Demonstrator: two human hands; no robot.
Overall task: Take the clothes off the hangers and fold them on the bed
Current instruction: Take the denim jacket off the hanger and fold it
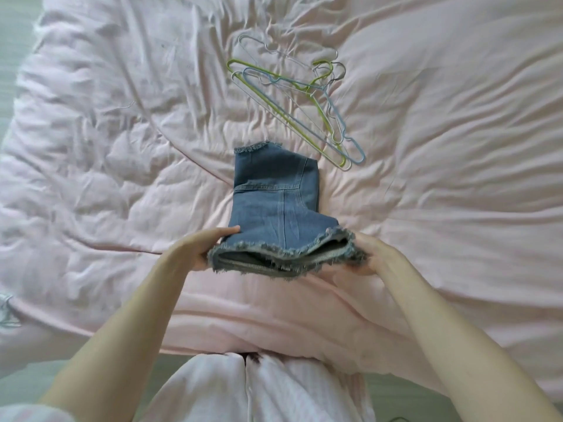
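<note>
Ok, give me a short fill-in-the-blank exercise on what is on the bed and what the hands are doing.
1. Both hands, the left hand and the right hand, hold the near frayed hem of a garment made of ____.
2. The empty hangers lie in a pile on the ____ bedcover.
3. The hangers lie ____ from the person than the garment.

Missing words: denim; pink; farther

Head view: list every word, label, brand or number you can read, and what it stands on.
None can be read.
Denim garment: seams and frayed hems only, no tag showing.
Hangers: plain coloured wire, no marking.
Pink bedcover: no print or text.
</note>
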